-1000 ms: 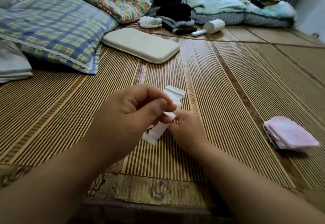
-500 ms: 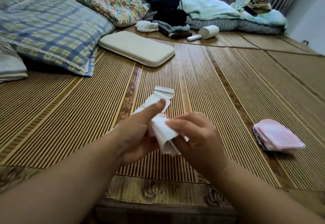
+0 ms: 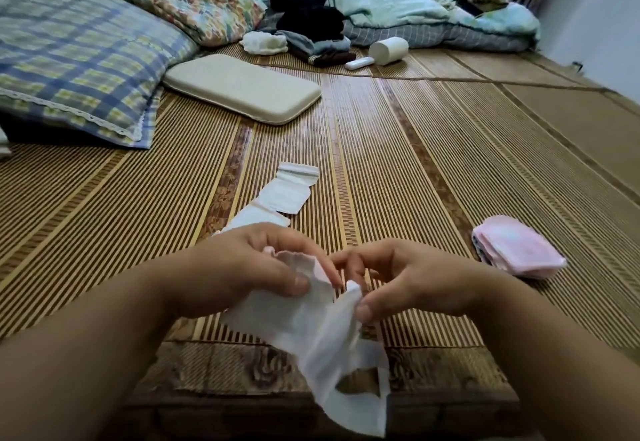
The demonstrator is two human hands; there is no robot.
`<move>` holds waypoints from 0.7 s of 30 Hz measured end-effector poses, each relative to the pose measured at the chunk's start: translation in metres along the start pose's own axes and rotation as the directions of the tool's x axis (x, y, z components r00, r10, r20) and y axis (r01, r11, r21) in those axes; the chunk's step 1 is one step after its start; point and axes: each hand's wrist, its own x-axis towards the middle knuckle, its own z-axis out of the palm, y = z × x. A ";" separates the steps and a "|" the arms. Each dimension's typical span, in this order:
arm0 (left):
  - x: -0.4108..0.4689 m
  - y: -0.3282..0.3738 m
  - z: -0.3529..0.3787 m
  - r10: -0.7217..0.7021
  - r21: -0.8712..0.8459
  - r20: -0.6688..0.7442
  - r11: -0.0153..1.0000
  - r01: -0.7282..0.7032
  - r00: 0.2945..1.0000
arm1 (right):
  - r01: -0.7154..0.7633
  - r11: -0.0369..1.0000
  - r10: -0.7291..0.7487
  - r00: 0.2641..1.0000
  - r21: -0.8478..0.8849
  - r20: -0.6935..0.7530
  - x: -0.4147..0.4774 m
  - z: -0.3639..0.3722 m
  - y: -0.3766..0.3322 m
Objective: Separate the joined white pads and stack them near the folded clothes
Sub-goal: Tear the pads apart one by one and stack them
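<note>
A strip of joined white pads [image 3: 277, 203] lies on the bamboo mat, running from mid-mat toward me. Both hands hold its near end low in the centre. My left hand [image 3: 249, 267] pinches one white pad [image 3: 311, 329] between thumb and fingers. My right hand [image 3: 401, 281] pinches the neighbouring edge of the same white piece, which hangs crumpled below the hands. A small stack of pink pads [image 3: 516, 246] sits on the mat at the right. Folded clothes [image 3: 311, 42] are piled at the far end.
A cream cushion [image 3: 242, 88] lies beyond the strip. A plaid pillow [image 3: 76, 52] and a floral pillow [image 3: 194, 0] fill the far left. A white roll [image 3: 388, 50] and bedding [image 3: 433, 21] lie at the back. The mat's near edge [image 3: 277, 371] runs under my hands.
The hands have drawn nearer and spread apart, and the white piece between them has opened and now hangs down. More of the strip lies flat on the mat.
</note>
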 end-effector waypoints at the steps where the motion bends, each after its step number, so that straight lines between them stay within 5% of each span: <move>1: -0.001 0.001 -0.001 0.021 -0.046 -0.011 0.999 -0.022 1.000 | 0.013 0.998 -0.015 1.000 0.060 0.026 -0.001 -0.001 0.003; 7: -0.003 0.005 -0.006 0.052 -0.251 -0.013 0.966 -0.053 0.999 | -0.065 0.990 0.040 0.981 0.127 0.192 0.006 0.006 0.013; 10: -0.003 -0.001 -0.016 -0.054 -0.218 -0.114 0.976 0.028 0.992 | -0.086 0.992 0.086 0.996 0.092 0.009 -0.001 -0.007 0.019; 15: -0.008 -0.024 -0.033 -0.354 -0.164 -0.229 0.932 0.322 0.907 | -0.156 0.921 0.245 0.944 0.358 -0.219 -0.025 -0.045 0.032; 21: -0.010 -0.032 -0.037 -0.538 -0.121 -0.275 0.841 0.527 0.797 | -0.415 0.885 0.465 0.789 0.211 -0.401 -0.031 -0.066 0.042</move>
